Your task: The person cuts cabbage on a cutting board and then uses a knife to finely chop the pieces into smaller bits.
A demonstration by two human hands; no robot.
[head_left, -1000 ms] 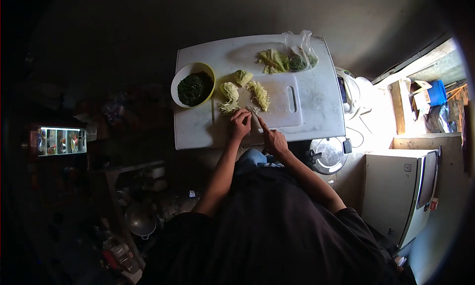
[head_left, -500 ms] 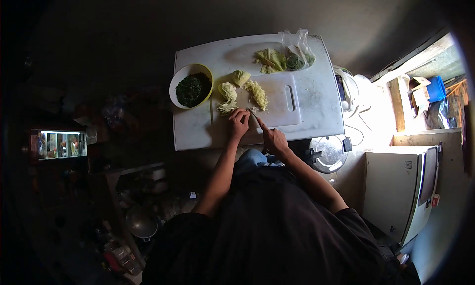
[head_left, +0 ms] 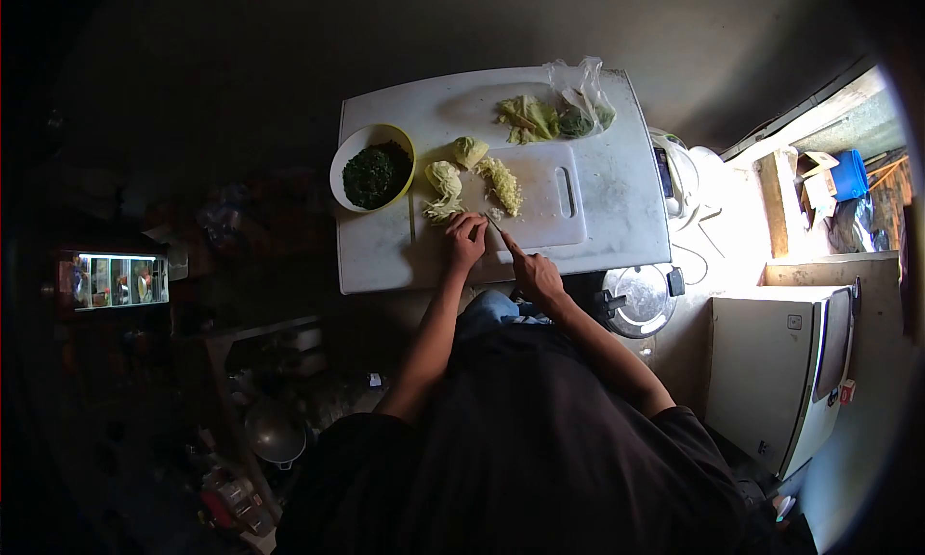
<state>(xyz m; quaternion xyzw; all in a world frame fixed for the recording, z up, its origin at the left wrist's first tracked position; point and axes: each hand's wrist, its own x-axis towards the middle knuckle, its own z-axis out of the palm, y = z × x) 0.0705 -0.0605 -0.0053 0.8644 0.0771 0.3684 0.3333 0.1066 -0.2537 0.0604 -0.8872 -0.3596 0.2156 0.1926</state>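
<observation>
My right hand [head_left: 538, 277] is wrapped round the handle of a knife [head_left: 494, 224], its blade pointing up and left over the near edge of the white cutting board [head_left: 549, 229]. At the blade's tip my left hand [head_left: 466, 241] has its fingers curled together; what they hold is hidden. Small pale bits [head_left: 494, 214] lie beside the blade. A heap of finely chopped cabbage [head_left: 500, 185] rests on the board. Left of it are a partly shredded cabbage piece [head_left: 443, 181] and a cabbage chunk [head_left: 470, 151].
A yellow-rimmed bowl [head_left: 412, 176] of chopped dark greens stands at the table's left. Loose leaves [head_left: 528, 118] and a clear plastic bag [head_left: 588, 102] lie at the back. A round metal lid [head_left: 640, 303] is below the table's right edge, near a white fridge [head_left: 766, 362].
Almost nothing differs. The knife and my right hand have shifted very slightly; my left hand stays in place by the blade.
</observation>
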